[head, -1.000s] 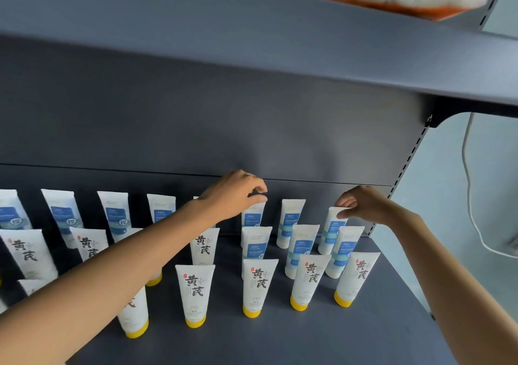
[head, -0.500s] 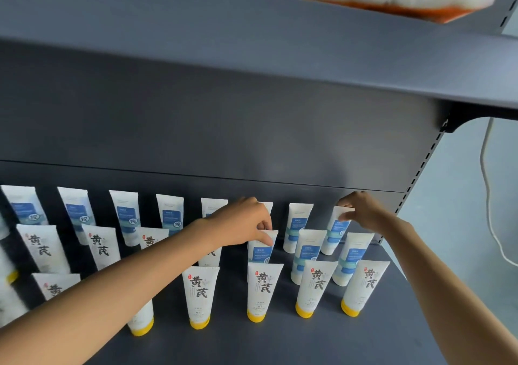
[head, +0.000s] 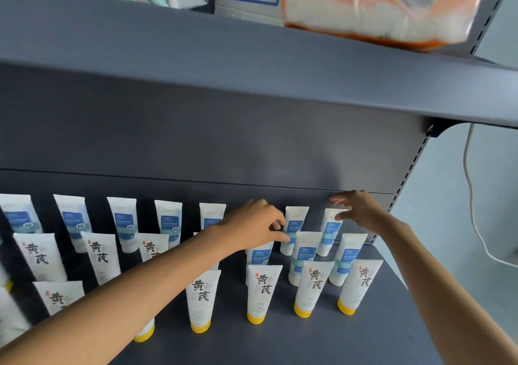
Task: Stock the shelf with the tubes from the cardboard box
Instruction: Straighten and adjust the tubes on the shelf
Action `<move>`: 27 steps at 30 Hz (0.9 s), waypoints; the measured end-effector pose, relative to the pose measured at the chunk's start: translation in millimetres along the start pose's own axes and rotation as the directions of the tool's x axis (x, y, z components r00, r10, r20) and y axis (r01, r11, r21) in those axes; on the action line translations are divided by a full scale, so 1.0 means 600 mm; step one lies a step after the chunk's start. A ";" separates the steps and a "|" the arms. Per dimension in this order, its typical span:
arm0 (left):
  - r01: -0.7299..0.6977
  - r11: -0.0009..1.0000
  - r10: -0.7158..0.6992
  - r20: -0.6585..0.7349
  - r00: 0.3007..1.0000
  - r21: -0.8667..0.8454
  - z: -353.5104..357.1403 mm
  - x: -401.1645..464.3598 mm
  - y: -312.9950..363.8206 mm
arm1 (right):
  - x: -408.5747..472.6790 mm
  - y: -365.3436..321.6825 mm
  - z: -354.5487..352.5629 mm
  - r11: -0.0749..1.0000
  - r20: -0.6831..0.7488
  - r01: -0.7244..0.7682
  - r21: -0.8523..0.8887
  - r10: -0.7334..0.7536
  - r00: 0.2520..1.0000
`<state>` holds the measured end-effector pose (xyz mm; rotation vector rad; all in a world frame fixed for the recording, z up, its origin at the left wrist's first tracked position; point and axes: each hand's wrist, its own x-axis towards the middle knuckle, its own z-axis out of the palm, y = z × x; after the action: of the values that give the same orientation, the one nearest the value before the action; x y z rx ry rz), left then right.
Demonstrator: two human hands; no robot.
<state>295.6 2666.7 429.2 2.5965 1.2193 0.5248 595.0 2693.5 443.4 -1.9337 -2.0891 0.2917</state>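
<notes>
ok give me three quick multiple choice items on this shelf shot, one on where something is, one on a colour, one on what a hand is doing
1. Where is the orange and white plastic-wrapped pack?
A. on the grey metal upper shelf
B. among the tubes
C. in the left hand

2. What colour are the caps of the front-row white tubes with black characters?
A. blue
B. yellow
C. red

3. What is the right hand doing?
A. hanging idle below the shelf
B. gripping the white cable
C. reaching with spread fingers to the top of a back-row white tube with a blue label

Answers: 1 A, the pack lies on the upper shelf above the tubes. 2 B, yellow caps show at the tubes' bases. 3 C, its fingers are spread at that tube's top edge.
</notes>
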 end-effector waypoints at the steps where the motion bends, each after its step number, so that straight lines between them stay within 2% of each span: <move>1: -0.013 1.000 0.013 -0.013 1.000 -0.002 0.000 0.005 0.008 | -0.012 -0.004 -0.007 1.000 -0.049 0.020 -0.017 -0.021 0.999; 4: -0.024 1.000 0.023 -0.038 0.999 -0.014 0.003 0.023 0.032 | -0.052 -0.014 -0.026 0.995 -0.238 0.081 -0.055 -0.091 0.967; 6: -0.034 0.999 0.034 -0.039 0.999 0.005 0.008 0.035 0.050 | -0.077 -0.019 -0.036 0.993 -0.305 0.119 -0.027 -0.121 0.944; 8: -0.035 0.999 0.035 -0.027 0.999 -0.001 0.013 0.044 0.066 | -0.094 -0.019 -0.043 0.988 -0.250 0.153 0.019 -0.143 0.958; 11: -0.019 1.000 0.019 0.032 0.999 -0.012 0.021 0.053 0.087 | -0.103 -0.009 -0.045 0.992 -0.037 0.108 0.071 -0.105 0.994; 13: -0.011 0.999 0.008 0.064 0.998 0.050 0.026 0.058 0.097 | -0.098 0.005 -0.038 0.995 0.063 0.065 0.072 -0.070 0.996; 17: 0.018 0.986 -0.037 0.114 0.993 0.167 0.042 0.067 0.107 | -0.084 0.028 -0.016 0.999 0.176 0.051 0.017 -0.053 0.983; 21: 0.048 0.988 -0.066 0.116 0.991 0.147 0.056 0.073 0.105 | -0.073 0.043 0.014 0.994 0.196 0.043 -0.100 -0.023 0.980; 27: 0.081 0.992 -0.090 0.097 0.991 0.098 0.064 0.074 0.098 | -0.056 0.051 0.020 0.995 0.152 0.030 -0.097 -0.015 0.988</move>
<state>378.7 2662.2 424.7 2.5976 1.3453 0.3226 621.6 2663.2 419.9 -1.9994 -2.2597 0.3460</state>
